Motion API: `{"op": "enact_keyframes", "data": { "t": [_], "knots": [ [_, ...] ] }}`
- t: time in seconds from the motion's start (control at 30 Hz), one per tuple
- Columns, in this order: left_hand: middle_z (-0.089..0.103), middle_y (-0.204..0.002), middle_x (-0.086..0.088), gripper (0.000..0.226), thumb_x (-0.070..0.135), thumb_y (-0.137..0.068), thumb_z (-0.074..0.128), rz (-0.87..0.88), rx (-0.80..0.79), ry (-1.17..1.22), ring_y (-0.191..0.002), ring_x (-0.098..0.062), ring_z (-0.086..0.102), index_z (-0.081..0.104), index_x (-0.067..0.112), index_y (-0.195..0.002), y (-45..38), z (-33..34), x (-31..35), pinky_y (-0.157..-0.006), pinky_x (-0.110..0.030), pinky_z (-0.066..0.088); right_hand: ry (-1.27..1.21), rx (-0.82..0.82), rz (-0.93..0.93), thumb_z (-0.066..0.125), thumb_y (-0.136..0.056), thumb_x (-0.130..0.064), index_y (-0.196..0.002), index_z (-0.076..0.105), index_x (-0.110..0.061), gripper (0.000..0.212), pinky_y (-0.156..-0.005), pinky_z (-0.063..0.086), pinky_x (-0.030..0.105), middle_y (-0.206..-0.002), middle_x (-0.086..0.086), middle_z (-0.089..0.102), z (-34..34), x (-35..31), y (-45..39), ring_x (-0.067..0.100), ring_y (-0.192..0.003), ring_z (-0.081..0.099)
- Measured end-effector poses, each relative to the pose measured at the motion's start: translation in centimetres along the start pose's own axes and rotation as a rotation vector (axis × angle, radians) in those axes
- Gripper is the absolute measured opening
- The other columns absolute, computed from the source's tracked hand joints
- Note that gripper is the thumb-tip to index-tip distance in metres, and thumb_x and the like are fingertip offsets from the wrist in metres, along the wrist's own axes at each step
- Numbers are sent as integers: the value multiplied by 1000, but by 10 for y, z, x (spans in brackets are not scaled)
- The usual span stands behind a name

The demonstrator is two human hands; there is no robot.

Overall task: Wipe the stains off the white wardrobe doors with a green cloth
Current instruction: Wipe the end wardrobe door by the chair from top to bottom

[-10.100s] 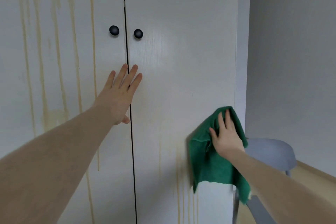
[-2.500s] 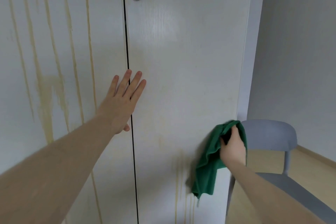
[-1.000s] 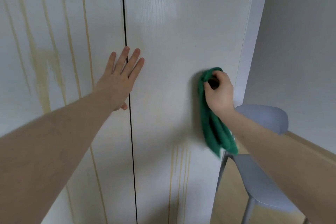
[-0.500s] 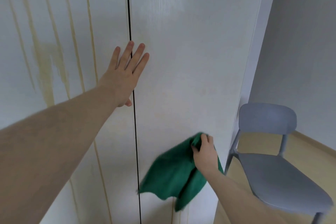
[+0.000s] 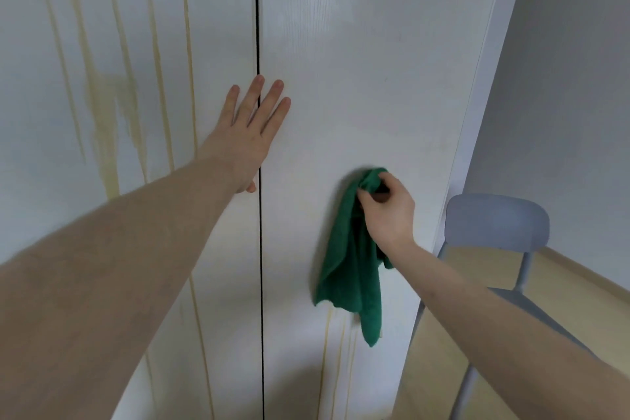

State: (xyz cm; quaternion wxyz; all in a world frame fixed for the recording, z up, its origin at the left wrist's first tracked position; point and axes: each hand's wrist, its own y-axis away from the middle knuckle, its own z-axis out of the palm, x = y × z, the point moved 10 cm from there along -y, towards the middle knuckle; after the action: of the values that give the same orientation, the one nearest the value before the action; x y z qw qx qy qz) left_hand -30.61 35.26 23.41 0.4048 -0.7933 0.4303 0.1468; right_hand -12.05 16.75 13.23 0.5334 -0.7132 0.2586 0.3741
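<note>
Our left hand (image 5: 250, 143) lies flat with fingers spread across the seam of the white wardrobe doors (image 5: 358, 61), while right of that seam our right hand (image 5: 388, 211) grips the bunched green cloth (image 5: 347, 269) against the door above yellowish drip stains (image 5: 329, 351).

Two wardrobe doors fill the left and middle of the frame, the left door (image 5: 112, 112) and the right door (image 5: 368, 78) meeting at a seam just left of centre. The left hand (image 5: 250, 140) lies flat across that seam at mid-frame. To its lower right, the right hand (image 5: 388, 211) holds a cloth (image 5: 351, 269) against the right door. A chair (image 5: 497, 222) stands at lower right, beside the wardrobe, before the wall (image 5: 576, 61).
</note>
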Motion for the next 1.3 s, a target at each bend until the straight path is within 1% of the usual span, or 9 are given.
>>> {"op": "enact_keyframes", "data": {
  "t": [0.17, 0.4, 0.57, 0.63, 0.73, 0.87, 1.03, 1.2, 1.3],
  "knots": [
    [-46, -157, -23, 171, 61, -59, 93, 9, 7, 21, -150, -48, -30, -39, 1, -150, -1, 1, -1, -123, -63, -12, -56, -73, -128, 76, -93, -20, -123, 67, -13, 32, -85, 53, 10, -121, -5, 53, 35, -36, -10, 2, -96, 68],
    [-46, -157, -21, 166, 67, -63, 88, 5, 40, 1, -148, -45, -35, -37, 4, -152, -4, 3, -1, -125, -61, -9, 7, -53, -65, 71, -95, -7, -113, 71, -16, 20, -86, 55, 17, -111, -15, 53, 58, 51, 42, 3, -92, 66],
    [-44, -160, -16, 143, 60, -80, 77, 24, 101, 37, -151, -39, -35, -33, 9, -156, 10, 11, 3, -128, -57, -5, 150, -86, 230, 60, -95, -1, -114, 71, -14, 25, -83, 49, 20, -109, -11, 57, 54, 150, 93, 6, -95, 62],
    [-37, -164, -14, 126, 49, -89, 72, 36, 133, 79, -153, -38, -31, -25, 10, -160, 26, 23, 13, -128, -56, -5, 226, -124, 369, 57, -94, 1, -123, 69, -11, 34, -85, 47, 24, -116, -3, 63, 48, 184, 109, 18, -100, 63],
    [-25, -170, -13, 119, 43, -87, 75, 52, 184, 110, -157, -37, -21, -8, 10, -165, 37, 31, 26, -128, -58, 0, 282, -153, 439, 56, -91, 1, -128, 68, -13, 41, -83, 48, 26, -119, 3, 70, 38, 199, 115, 18, -96, 60],
    [-17, -173, -9, 102, 43, -92, 63, 141, 237, 146, -158, -32, -19, 0, 11, -166, 43, 29, 46, -129, -55, 3, 111, -56, 423, 59, -91, -2, -110, 75, -23, 31, -87, 50, 27, -108, -5, 73, 27, 170, 108, 20, -102, 68],
    [-12, -174, -9, 91, 42, -97, 51, 94, 255, 228, -160, -31, -14, 1, 9, -166, 48, 51, 63, -130, -52, 6, -159, 34, 221, 68, -95, -10, -92, 69, -36, 26, -81, 53, 21, -100, -10, 71, 26, 82, 77, 4, -85, 67],
    [-5, -174, -10, 88, 44, -97, 47, 74, 345, 264, -160, -33, -8, 7, 6, -165, 50, 61, 70, -130, -52, 4, -294, 24, -82, 69, -94, -4, -100, 74, -21, 19, -75, 53, 17, -101, -4, 67, 36, -1, 42, 10, -82, 68],
    [2, -174, -10, 88, 43, -96, 50, 63, 408, 296, -160, -33, -3, 12, 5, -165, 46, 65, 70, -130, -52, 3, -235, -81, -190, 73, -93, -8, -118, 73, -11, 25, -86, 55, 20, -120, -5, 62, 68, -12, 36, 9, -98, 67]
  ]
}}
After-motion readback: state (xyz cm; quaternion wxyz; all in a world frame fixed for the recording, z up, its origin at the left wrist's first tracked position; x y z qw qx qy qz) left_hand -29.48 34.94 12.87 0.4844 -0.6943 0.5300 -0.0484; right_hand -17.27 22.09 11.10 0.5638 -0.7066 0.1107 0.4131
